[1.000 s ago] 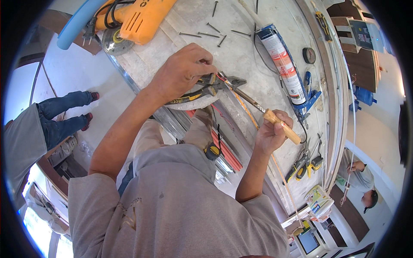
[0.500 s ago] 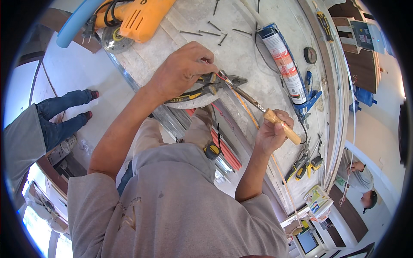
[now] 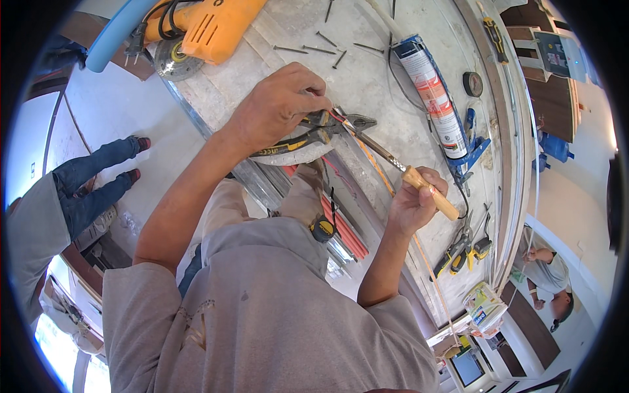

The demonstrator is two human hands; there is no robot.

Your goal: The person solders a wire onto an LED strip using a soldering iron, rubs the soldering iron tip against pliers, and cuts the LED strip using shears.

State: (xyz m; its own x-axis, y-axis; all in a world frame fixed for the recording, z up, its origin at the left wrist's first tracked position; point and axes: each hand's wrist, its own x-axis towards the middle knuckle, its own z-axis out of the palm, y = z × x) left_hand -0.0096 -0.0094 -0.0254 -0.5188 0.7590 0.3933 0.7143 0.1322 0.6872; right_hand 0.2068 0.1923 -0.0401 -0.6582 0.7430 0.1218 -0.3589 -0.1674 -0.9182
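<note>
legend: over the last half second both hands and the tool have kept their places, only a co-worker (image 3: 552, 275), at four o'clock in the view, having shifted an arm; a phase of steady holding is inferred. the left hand (image 3: 282, 108) has thumb and forefinger together beside a red wire (image 3: 337, 116); whether they pinch it cannot be told. the right hand (image 3: 416, 203) is clamped on the handle of a wooden-handled tool (image 3: 395, 162), its shaft pointing to ten o'clock, toward the wire. pliers (image 3: 319, 136) lie at five o'clock of the left hand and crowd the tip; nails (image 3: 319, 50) lie at one o'clock, an orange grinder (image 3: 219, 33) at eleven. a sealant gun (image 3: 432, 98) lies at twelve o'clock of the right hand.
</note>
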